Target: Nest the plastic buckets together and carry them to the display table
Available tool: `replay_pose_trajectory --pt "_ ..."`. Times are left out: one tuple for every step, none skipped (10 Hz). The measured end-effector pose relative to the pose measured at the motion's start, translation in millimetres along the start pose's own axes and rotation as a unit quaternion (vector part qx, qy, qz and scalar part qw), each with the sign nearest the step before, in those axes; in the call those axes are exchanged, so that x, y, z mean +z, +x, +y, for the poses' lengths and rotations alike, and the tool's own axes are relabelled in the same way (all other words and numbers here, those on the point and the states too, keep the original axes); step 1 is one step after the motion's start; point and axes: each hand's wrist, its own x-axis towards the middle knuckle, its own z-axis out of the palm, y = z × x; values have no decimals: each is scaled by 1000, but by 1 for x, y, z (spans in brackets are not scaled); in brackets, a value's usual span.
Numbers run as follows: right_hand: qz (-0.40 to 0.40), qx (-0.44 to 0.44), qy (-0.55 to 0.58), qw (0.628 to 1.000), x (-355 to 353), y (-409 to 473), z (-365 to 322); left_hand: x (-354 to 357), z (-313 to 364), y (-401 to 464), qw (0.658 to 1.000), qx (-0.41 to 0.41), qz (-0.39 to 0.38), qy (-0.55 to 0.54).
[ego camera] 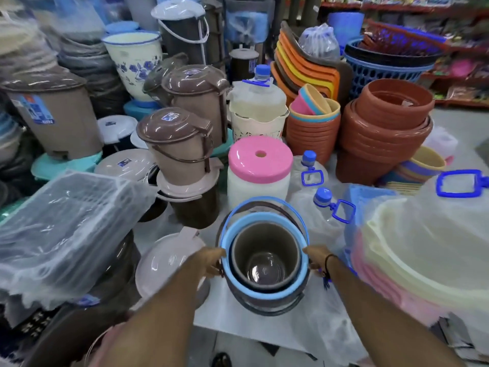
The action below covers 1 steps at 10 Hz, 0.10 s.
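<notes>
A nested stack of plastic buckets [264, 292] is held in front of me at the lower middle. The light blue bucket rim [230, 276] surrounds a grey-brown inner bucket [264, 250], and a darker bucket shows beneath them. A blue wire handle [264, 201] arcs over the far side. My left hand [211, 260] grips the stack's left rim. My right hand [317, 260] grips the right rim, with a dark band on its wrist.
Lidded brown bins [180, 144] stand at centre left, and a pink-lidded white jar [259, 170] just beyond the stack. Terracotta pots [383, 133] rise at the right. Bagged crates [66, 229] lie at the left, bagged basins [423, 247] at the right, water bottles [325, 207] between.
</notes>
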Motion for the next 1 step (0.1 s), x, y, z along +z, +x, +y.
replay_pose_trajectory --pt "14 -3 -39 999 5 6 -6 -20 19 14 996 1 -37 85"
